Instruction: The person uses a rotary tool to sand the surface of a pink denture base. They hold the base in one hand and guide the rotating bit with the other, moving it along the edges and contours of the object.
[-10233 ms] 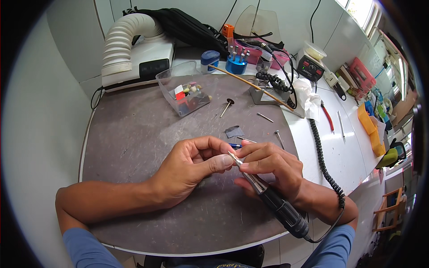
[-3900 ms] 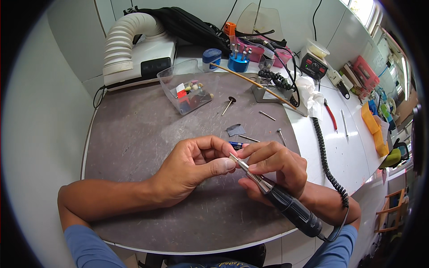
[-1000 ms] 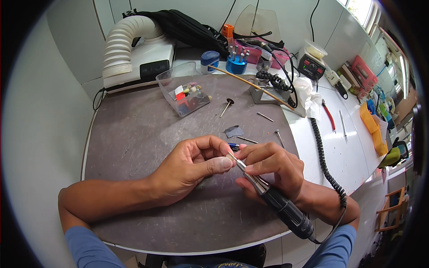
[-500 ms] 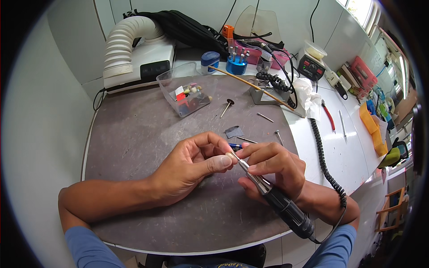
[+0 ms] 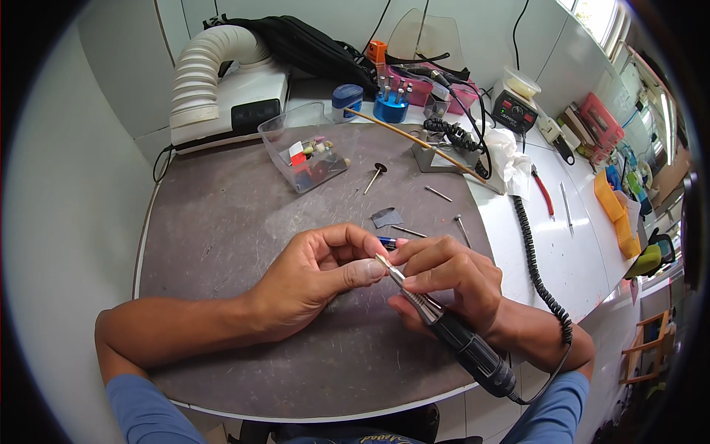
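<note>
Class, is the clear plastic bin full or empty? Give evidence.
Not empty: small coloured pieces show inside the clear bin, below its rim.

In our right hand (image 5: 464,277) we hold a black and silver drill (image 5: 467,348), slanted up and leftward. Our left hand (image 5: 314,274) pinches a small pale piece (image 5: 381,259), partly hidden, by the drill's front end.

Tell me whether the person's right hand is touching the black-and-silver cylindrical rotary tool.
Touching. The head view shows the right hand closed around the rotary tool, with its index fingertip against the silver metal front section.
</note>
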The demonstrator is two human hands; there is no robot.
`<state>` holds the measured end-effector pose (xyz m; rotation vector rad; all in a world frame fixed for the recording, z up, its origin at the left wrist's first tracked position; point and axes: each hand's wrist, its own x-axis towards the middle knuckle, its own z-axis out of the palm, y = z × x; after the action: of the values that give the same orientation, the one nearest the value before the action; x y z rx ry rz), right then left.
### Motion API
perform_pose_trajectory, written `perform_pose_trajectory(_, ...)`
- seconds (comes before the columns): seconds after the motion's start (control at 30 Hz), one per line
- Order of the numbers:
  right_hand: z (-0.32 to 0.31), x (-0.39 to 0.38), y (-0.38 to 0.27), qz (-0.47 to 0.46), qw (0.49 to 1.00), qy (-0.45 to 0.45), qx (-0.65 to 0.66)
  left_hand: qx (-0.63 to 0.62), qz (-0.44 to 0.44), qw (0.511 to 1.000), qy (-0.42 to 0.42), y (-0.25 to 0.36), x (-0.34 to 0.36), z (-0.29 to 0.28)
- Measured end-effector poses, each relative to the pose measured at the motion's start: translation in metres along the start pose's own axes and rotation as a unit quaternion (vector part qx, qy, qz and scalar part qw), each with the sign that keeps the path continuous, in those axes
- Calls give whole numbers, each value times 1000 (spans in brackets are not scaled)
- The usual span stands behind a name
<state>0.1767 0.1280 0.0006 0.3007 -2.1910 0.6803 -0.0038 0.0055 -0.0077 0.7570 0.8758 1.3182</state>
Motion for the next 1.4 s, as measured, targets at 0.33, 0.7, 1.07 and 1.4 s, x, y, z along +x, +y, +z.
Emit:
perform_pose_trajectory(0.33, 1, 0, 1, 3, 1000, 9, 2, 1, 4, 1000, 0, 0, 0, 2)
perform_pose_trajectory(0.7, 5, 0, -1, 15, 998, 54, 9, -12, 11, 1000, -3, 2, 0, 2)
perform_pose_trajectory(1.07, 5, 0, -1, 19, 999, 47, 7, 3, -16, 1000, -7, 4, 0, 1)
perform_pose_trajectory(1.4, 4, 1, -2, 28, 999, 45, 11, 6, -14, 1000, -6, 3, -1, 2)
